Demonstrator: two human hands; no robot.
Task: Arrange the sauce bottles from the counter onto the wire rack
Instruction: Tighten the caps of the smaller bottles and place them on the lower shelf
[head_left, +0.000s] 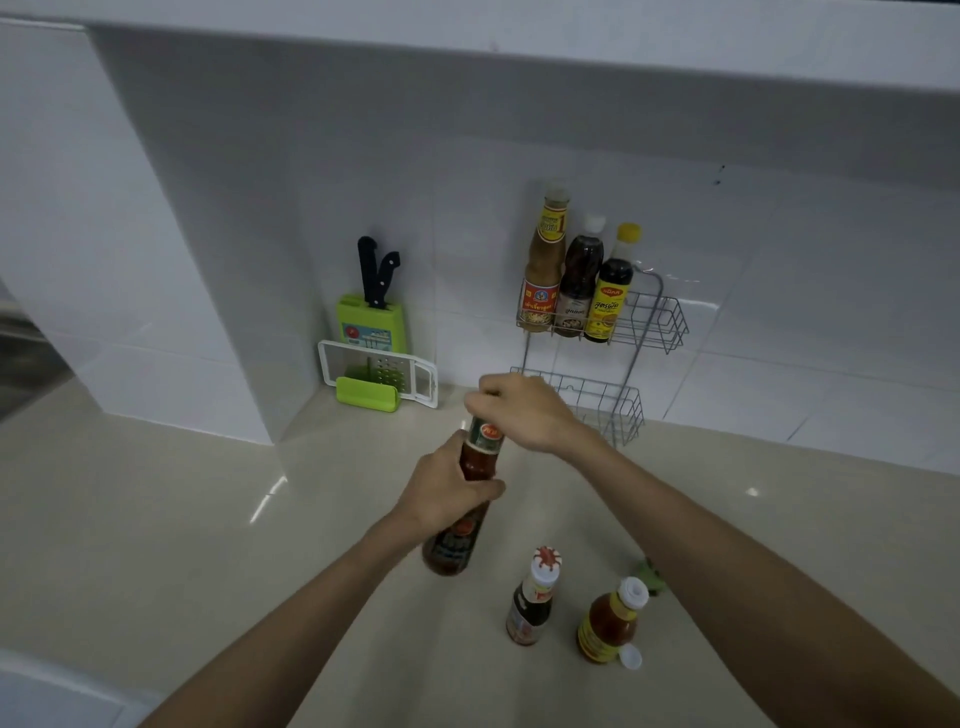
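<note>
White tiled wall (311, 156), beige counter (156, 519)

Lime-green knife block (370, 323) (black handles), silver wire rack (655, 318), beige counter (156, 519).

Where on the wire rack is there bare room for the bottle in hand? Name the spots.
Upper basket: free right of the yellow-capped bottle; its left is crowded with three bottles. Lower basket: no bottles visible, though the right hand covers its left end.

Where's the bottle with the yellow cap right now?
The yellow-capped bottle stands on the wire rack's top shelf on the wall, rightmost of three bottles, beside the white-capped dark bottle.
</note>
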